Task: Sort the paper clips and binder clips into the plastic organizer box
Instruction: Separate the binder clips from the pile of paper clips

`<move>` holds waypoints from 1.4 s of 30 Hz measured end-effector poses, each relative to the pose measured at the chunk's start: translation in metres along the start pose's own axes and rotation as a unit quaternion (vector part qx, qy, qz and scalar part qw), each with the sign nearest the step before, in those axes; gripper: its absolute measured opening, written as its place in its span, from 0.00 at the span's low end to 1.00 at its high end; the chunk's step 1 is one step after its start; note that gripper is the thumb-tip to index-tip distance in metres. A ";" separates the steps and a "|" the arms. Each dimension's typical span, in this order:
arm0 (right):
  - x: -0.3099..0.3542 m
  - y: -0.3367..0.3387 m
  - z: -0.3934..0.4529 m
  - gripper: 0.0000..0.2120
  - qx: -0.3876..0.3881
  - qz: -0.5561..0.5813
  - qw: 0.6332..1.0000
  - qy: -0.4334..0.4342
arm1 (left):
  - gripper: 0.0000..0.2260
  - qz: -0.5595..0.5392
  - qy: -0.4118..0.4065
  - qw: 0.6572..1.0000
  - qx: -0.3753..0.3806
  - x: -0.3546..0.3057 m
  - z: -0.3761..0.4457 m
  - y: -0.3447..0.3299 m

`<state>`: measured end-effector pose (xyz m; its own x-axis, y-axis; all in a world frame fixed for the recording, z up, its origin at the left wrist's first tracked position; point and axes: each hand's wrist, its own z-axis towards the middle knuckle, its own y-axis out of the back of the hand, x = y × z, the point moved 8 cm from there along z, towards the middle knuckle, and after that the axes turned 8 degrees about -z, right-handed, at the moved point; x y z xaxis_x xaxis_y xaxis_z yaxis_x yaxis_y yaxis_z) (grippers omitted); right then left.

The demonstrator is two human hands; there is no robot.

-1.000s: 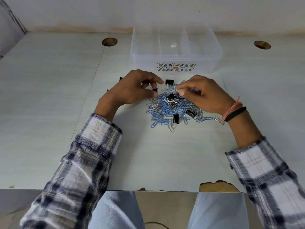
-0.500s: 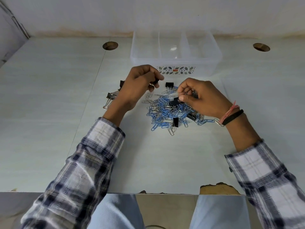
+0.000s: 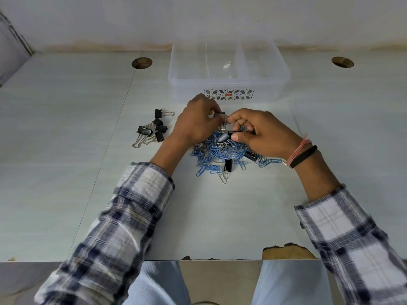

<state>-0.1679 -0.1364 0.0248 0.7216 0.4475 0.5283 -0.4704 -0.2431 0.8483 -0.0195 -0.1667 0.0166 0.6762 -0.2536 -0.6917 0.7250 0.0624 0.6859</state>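
A heap of blue and silver paper clips [image 3: 217, 156] mixed with black binder clips lies in the middle of the table. One black binder clip [image 3: 228, 165] stands at the heap's near edge. My left hand [image 3: 197, 123] pinches a binder clip [image 3: 220, 114] at the heap's far side. My right hand [image 3: 262, 134] touches it fingertip to fingertip and also grips a black binder clip [image 3: 231, 133] under the thumb. Behind the hands stands the clear plastic organizer box [image 3: 229, 97], its compartments showing nothing inside. A small group of black binder clips [image 3: 154, 129] lies to the left.
The pale table [image 3: 66, 150] has two round cable holes [image 3: 141, 62] at the back. Its front edge is chipped [image 3: 286, 252] near my right forearm. A wall runs just behind the box.
Both hands have come together over the far side of the heap. My left hand has moved right and down with its clip. The camera has tilted, so the loose binder clips at left show more fully.
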 end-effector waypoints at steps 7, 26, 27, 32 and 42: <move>-0.014 0.030 -0.007 0.13 -0.064 0.196 0.978 0.011 | 0.10 -0.243 0.099 0.965 -0.016 0.013 -0.007 0.014; -0.028 0.032 -0.008 0.11 -0.130 0.421 0.894 -0.076 | 0.11 -0.332 0.124 0.926 0.131 -0.009 -0.029 0.010; -0.028 0.033 -0.008 0.11 -0.136 0.420 0.894 -0.082 | 0.10 -0.297 0.122 0.935 0.148 -0.009 -0.030 0.010; -0.030 0.034 -0.008 0.13 -0.140 0.414 0.895 -0.090 | 0.09 -0.171 0.112 0.962 0.182 -0.002 -0.032 0.007; -0.029 0.028 -0.006 0.10 -0.108 0.389 0.912 -0.074 | 0.07 -0.182 0.090 0.964 0.172 -0.009 -0.031 0.012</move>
<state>-0.2048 -0.1504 0.0330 0.1804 0.0866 0.9798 -0.9468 -0.2545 0.1968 -0.0129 -0.1335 0.0236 0.4194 -0.0241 -0.9075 0.8536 -0.3297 0.4033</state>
